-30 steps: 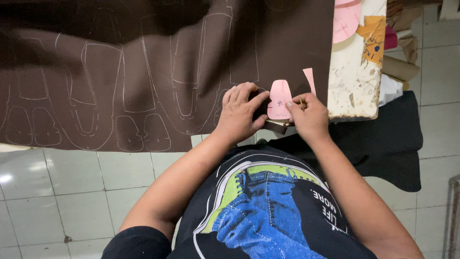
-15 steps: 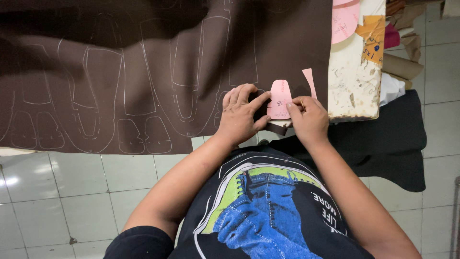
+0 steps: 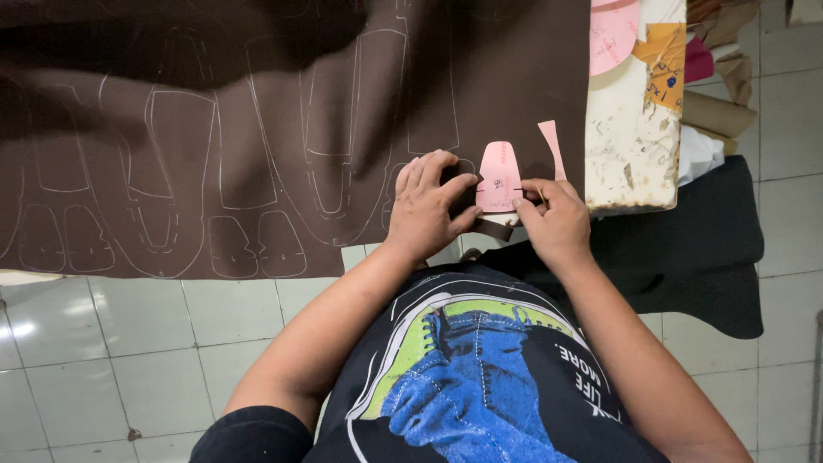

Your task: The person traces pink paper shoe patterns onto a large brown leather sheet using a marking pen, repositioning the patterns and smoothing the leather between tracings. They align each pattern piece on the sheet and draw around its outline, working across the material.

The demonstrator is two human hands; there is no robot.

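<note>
The left hand (image 3: 426, 204) and right hand (image 3: 553, 219) crowd the pink paper pattern (image 3: 499, 176) at the near edge of the brown leather sheet (image 3: 257, 129), leaving only a narrow gap between them. A thin pink strip (image 3: 552, 147) lies just beside the right hand. Rightward, the stained worktable edge (image 3: 630, 146) and piled card scraps (image 3: 686, 60) block passage. Leftward, the marked leather lies flat and unobstructed.
</note>
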